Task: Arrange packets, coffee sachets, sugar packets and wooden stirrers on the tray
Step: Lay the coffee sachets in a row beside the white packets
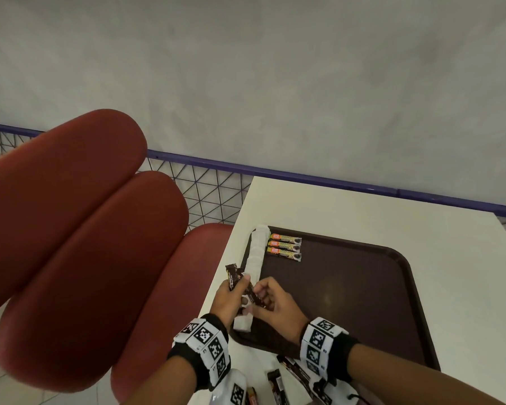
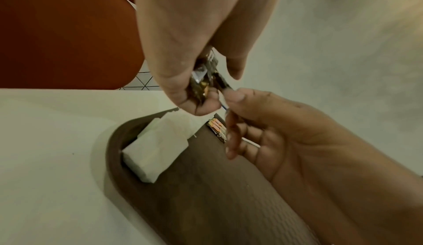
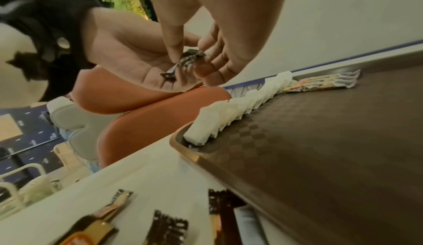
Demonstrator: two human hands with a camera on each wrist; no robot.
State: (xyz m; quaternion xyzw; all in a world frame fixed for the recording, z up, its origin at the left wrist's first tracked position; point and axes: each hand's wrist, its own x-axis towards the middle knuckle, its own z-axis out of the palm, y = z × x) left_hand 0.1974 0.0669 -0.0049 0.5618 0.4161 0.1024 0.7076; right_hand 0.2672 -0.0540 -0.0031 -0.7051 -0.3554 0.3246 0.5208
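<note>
Both hands meet over the tray's (image 1: 403, 276) near-left rim. The left hand (image 1: 228, 302) grips dark sachets (image 1: 235, 277); the right hand (image 1: 275, 302) pinches one at its end. Right of the grip, open tray floor. Just below, white packets (image 1: 256, 255) line the rim; beyond, three orange sachets (image 1: 284, 247). Behind the wrists, loose sachets (image 1: 276, 385) on the white table (image 1: 465, 273); left, a red seat (image 1: 79, 229).

On each of my wrists sits a black band (image 1: 214, 320) ringed with white blocks (image 1: 206, 342) printed with black square-pattern markers; my right wrist's set (image 1: 319, 343) looks the same. My forearms are bare.
</note>
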